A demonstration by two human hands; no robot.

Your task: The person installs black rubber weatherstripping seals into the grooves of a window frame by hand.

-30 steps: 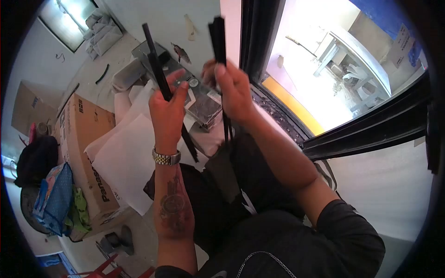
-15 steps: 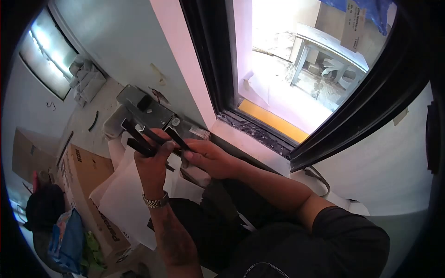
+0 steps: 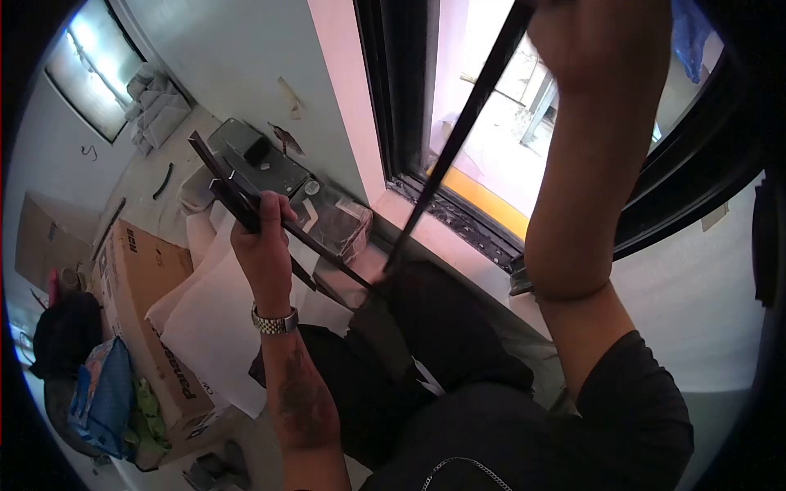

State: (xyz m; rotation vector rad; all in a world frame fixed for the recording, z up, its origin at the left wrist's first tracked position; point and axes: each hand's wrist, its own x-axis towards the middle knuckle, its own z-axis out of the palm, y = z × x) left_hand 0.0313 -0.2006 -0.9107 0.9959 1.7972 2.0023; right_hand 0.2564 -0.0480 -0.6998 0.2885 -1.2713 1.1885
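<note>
My left hand, with a metal watch on the wrist, is closed around several black strips. Their ends stick out past the fist on both sides. High in the view, in front of the window opening, my right hand is raised, its fingers partly cut off by the top edge. A single long black strip runs from it slantwise down to near my knees, where its lower end is blurred. Behind it lies the black window frame, with a yellow band along the sill.
A dark grey case and a clear plastic container sit by the wall. To the left are a white sheet, a cardboard box and a blue bag. Beyond the window a blue plastic sheet hangs.
My right hand has moved up and right, away from my left hand, drawing one black strip out of the bunch. My left hand still grips the others, slightly lower.
</note>
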